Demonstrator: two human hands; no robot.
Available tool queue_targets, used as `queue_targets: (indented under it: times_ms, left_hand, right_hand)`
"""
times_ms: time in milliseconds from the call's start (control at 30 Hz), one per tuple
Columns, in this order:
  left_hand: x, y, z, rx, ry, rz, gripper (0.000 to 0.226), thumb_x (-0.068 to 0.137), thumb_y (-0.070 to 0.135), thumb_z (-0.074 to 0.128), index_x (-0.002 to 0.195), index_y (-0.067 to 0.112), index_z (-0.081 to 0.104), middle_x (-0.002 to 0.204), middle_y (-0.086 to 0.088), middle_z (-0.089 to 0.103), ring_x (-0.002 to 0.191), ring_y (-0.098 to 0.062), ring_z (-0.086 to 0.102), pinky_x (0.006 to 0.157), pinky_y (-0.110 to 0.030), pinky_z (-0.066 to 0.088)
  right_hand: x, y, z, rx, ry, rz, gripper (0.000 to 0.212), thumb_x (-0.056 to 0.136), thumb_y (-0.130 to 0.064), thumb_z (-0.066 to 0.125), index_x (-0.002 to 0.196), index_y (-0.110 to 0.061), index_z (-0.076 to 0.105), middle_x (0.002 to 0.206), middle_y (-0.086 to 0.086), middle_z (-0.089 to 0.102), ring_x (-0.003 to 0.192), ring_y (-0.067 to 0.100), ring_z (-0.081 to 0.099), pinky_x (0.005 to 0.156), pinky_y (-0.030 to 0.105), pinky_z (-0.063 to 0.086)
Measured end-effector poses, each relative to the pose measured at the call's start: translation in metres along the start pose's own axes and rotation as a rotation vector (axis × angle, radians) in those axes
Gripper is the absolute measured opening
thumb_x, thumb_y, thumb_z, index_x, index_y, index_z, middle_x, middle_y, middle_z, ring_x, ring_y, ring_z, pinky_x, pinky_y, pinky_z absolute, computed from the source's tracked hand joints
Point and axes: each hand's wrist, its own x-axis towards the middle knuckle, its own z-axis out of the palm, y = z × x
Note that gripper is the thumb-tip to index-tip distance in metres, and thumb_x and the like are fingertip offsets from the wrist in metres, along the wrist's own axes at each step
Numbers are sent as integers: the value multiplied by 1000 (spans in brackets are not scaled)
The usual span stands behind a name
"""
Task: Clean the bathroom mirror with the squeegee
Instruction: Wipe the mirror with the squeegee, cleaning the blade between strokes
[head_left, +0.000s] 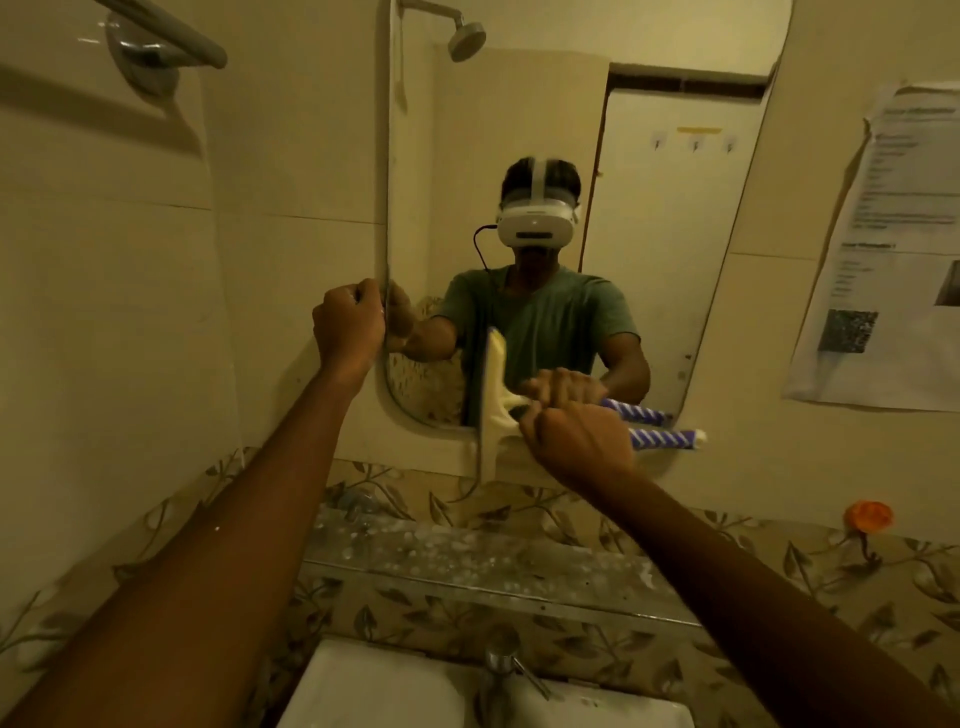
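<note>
The bathroom mirror (675, 218) hangs on the tiled wall straight ahead, tall with rounded corners. My left hand (349, 323) grips its left edge at mid height. My right hand (574, 441) is closed around the squeegee (492, 410) near the mirror's lower edge. The squeegee has a cream head held upright against the glass and a purple-and-white striped handle (667, 439) sticking out to the right. The glass reflects a person wearing a headset and both hands.
A narrow glass shelf (467, 558) runs under the mirror, above a white sink (374, 691) with a chrome tap (506, 665). A towel bar (166, 36) is on the upper left wall. A paper notice (893, 249) and an orange hook (867, 517) are on the right.
</note>
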Motion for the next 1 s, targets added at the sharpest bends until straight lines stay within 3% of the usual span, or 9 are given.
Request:
queue_targets:
  times_ms: [67,200,333,500,600,667,767,867,1000]
  left_hand:
    - [-1,1,1,10,17,-7,33,95,27,42,73,11,60,71,-7,59,75,-29,61,73,-44,53]
    - [0,-2,0,8,13,7,32,94,28,43,75,11,63,78,-14,64,82,-35,64,75,-49,56]
    - [0,0,0,-11,12,-4,33,94,28,44,74,10,62,78,-13,64,80,-33,64,75,-49,56]
    - [-2,1,-2,-39,4,-25,34,93,29,44,71,12,63,73,-11,64,76,-32,64,73,-48,57]
    - [0,1,-5,-90,-21,-69,33,90,28,45,66,13,64,77,-16,69,75,-34,68,71,-48,59]
    - [2,2,-6,-126,-45,-93,33,89,26,44,63,15,62,76,-16,70,71,-33,68,70,-48,59]
    - [4,2,-6,-142,-66,-102,33,91,23,43,65,14,61,72,-12,66,65,-28,65,68,-48,60]
    - [5,-1,-4,-107,-45,-71,35,92,23,43,61,18,59,68,-8,64,69,-30,64,72,-46,58]
    - [8,-5,-3,-44,-35,-16,36,90,25,43,67,8,65,75,-18,68,74,-38,66,71,-51,57]
  right_hand:
    - [-21,36,6,39,-24,74,36,101,-39,34,122,-20,56,103,1,62,77,16,60,62,30,52]
    - [-58,93,11,-33,-113,263,41,102,-42,29,77,-21,55,59,-7,48,53,11,51,51,23,42]
    - [-74,109,5,-118,-41,274,39,101,-42,35,75,-22,56,51,-6,47,45,14,52,45,26,43]
    - [-18,23,-30,113,138,16,53,98,-49,15,77,-24,56,57,-6,49,46,8,49,48,26,48]
    - [34,-46,-44,55,193,-73,45,101,-42,26,73,-21,55,53,-6,38,43,9,38,43,24,26]
    - [58,-74,-50,47,205,-47,45,101,-42,29,70,-19,53,56,-4,40,49,15,46,47,24,29]
    - [71,-58,-43,87,206,-3,46,100,-44,29,92,-15,64,87,5,60,79,23,60,65,33,46]
    - [58,-3,-33,70,227,29,49,95,-49,23,120,-24,58,114,6,60,100,23,57,85,42,50]
    - [24,70,-38,99,250,120,53,92,-49,15,124,-31,53,106,0,61,79,10,58,59,24,47]
